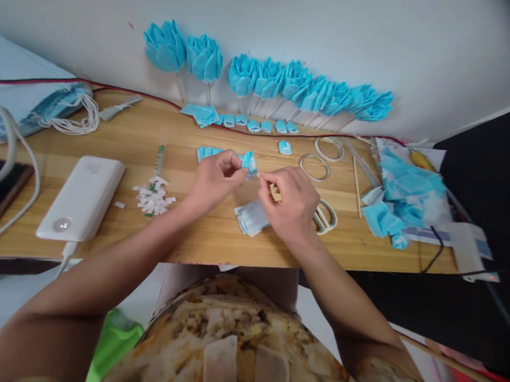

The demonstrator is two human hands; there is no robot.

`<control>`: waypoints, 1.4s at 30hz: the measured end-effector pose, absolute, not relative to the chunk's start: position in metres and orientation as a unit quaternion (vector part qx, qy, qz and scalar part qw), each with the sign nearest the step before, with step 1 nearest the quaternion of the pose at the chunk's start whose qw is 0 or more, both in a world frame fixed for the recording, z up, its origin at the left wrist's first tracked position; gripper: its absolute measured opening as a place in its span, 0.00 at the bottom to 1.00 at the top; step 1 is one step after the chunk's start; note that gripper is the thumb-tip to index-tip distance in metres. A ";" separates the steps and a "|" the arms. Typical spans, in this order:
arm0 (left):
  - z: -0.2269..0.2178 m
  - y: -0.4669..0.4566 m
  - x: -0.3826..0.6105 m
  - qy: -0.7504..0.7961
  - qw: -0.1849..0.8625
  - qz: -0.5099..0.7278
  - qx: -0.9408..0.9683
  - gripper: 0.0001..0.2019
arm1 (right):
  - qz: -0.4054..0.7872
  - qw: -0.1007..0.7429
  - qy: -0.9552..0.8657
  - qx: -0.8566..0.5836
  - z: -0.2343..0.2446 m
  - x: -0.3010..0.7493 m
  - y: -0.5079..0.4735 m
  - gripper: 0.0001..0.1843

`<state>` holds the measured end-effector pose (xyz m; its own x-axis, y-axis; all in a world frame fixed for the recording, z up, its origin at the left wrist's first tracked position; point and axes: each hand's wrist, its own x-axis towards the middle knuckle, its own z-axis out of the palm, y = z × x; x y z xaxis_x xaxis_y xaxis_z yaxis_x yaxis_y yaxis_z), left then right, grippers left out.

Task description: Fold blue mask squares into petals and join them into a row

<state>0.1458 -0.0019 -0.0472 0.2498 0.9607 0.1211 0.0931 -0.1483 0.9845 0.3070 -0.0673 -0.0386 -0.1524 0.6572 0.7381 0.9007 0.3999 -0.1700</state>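
Between the thumb and forefinger of my left hand [219, 178] is a small folded blue fabric piece [250, 160]. My right hand [292, 200] faces it, thumb and forefinger pinched on a tiny whitish strip [257, 176] at the lower edge of that piece. Beside my left fingers lie more blue folded pieces [206, 152], partly covered by the hand. Under my right hand a stack of pale blue fabric pieces [250, 218] shows in part. Scissors [333, 217] lie partly hidden behind the right hand. One loose folded piece [285, 147] rests farther back.
Blue fabric flowers [269, 79] on sticks lean against the wall, behind a row of folded pieces [254, 126]. White paper strips [152, 198] and a power bank [81, 198] are left. Right lie tape rings [315, 168], a stick [356, 186] and blue scraps [409, 176].
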 end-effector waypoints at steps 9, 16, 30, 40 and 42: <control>-0.048 -0.008 0.147 0.422 0.448 0.478 0.626 0.08 | -0.259 0.382 -0.717 -0.522 -0.045 0.302 -0.059 0.09; -0.053 -0.006 0.148 0.415 0.440 0.479 0.636 0.09 | -0.282 0.378 -0.723 -0.504 -0.048 0.300 -0.054 0.08; -0.052 -0.004 0.147 0.410 0.510 0.462 0.598 0.09 | -0.224 0.357 -0.742 -0.522 -0.054 0.301 -0.054 0.11; -0.042 0.000 0.145 0.372 0.617 0.464 0.516 0.07 | -0.169 0.353 -0.771 -0.502 -0.036 0.306 -0.061 0.13; -0.043 0.001 0.144 0.361 0.625 0.458 0.519 0.07 | -0.120 0.402 -0.741 -0.524 -0.029 0.313 -0.060 0.13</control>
